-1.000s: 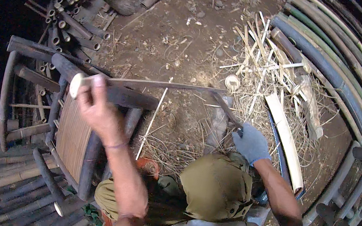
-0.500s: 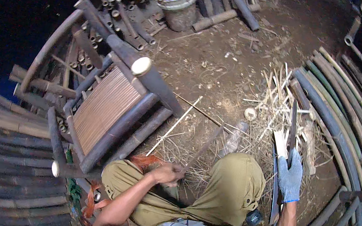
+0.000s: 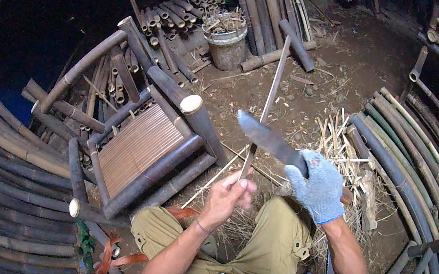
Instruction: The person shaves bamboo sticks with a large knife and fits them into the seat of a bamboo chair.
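1. Leftmost, dark bamboo poles [image 3: 7,240] lie side by side, bending along the rim of the view.
2. Next comes a bamboo seat frame [image 3: 147,162] with a slatted brown top; its thick rails and pale cut ends stand close by on the left hand's side, limiting room there. Orange ribbon [image 3: 106,261] trails below its near corner.
3. Beyond the frame stands a dirty, pale bucket [image 3: 227,53], upright, heaped to its rim with scraps and shavings. Short bamboo lengths [image 3: 176,15] are piled to its left, cut ends showing.
4. In the middle, the bare left hand [image 3: 227,200] is closed on the lower end of a long, thin bamboo strip [image 3: 271,96], which rises away from the person, above the ground and ahead of the knees.
5. Just right of it, the gloved right hand [image 3: 314,183] is wrapped around a broad knife [image 3: 271,141], the blade pointing left across the strip; I cannot tell whether they touch.
6. Past the hands, open earth [image 3: 346,83] stretches away, strewn with chips.
7. Pale bamboo shavings [image 3: 340,149] cover the ground beside the glove.
8. Rightmost, long green and grey poles [image 3: 403,163] lie in a curving row, bounding that side.
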Demonstrator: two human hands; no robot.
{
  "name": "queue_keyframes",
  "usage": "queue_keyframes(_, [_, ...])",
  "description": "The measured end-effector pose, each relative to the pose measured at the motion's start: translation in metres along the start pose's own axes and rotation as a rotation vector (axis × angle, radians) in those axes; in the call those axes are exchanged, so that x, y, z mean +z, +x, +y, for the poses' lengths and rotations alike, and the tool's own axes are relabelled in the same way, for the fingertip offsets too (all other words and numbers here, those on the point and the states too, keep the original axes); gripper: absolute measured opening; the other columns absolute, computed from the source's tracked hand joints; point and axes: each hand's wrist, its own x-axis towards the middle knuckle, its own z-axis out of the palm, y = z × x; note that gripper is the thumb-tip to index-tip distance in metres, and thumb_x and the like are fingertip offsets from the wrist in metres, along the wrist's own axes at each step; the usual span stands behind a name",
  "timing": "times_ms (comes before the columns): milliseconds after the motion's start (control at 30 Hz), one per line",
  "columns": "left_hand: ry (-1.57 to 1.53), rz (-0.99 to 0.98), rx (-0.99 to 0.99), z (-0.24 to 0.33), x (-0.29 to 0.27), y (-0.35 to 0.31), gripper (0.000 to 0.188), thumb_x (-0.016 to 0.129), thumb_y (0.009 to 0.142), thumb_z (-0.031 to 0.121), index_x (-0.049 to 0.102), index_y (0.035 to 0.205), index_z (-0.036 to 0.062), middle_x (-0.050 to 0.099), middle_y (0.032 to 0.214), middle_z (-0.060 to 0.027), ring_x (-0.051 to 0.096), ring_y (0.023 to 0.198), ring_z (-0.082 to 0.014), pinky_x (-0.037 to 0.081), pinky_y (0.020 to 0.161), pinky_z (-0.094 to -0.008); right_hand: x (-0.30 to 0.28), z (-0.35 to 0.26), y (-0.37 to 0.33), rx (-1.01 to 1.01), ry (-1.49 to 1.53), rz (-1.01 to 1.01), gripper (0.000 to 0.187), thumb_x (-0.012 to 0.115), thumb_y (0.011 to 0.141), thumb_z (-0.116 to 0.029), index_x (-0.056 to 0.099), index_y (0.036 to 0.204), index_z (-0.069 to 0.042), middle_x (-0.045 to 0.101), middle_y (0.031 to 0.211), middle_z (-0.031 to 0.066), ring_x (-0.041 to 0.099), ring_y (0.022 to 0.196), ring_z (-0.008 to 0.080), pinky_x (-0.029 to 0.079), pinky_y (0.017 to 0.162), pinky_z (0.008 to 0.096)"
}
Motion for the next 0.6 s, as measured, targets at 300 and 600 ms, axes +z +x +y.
queue_keyframes(300, [0.373, 0.149, 0.314, 0.007, 0.014, 0.002, 0.023, 0.058, 0.100, 0.019, 0.066, 0.094, -0.0022, 0.054, 0.068, 0.0022, 0.044, 0.056, -0.0057, 0.036, 0.051, -0.0236, 0.006, -0.019, -0.012, -0.057, -0.019, -0.174, 0.041, 0.071, 0.082, -0.048, 0.065, 0.084, -0.007, 0.062, 0.076, 0.0161, 0.063, 0.069, 0.0392, 0.049, 0.060, 0.0473])
queue_keyframes(600, [0.433, 0.093, 0.283, 0.002, 0.020, -0.022, 0.030, 0.056, 0.099, 0.016, 0.064, 0.124, -0.0012, 0.060, 0.080, -0.0022, 0.051, 0.069, -0.0067, 0.043, 0.060, -0.0252, 0.010, -0.001, -0.002, 0.114, -0.041, -0.110, 0.044, 0.065, 0.087, -0.054, 0.065, 0.087, -0.009, 0.067, 0.078, 0.0161, 0.067, 0.072, 0.0380, 0.052, 0.063, 0.0472])
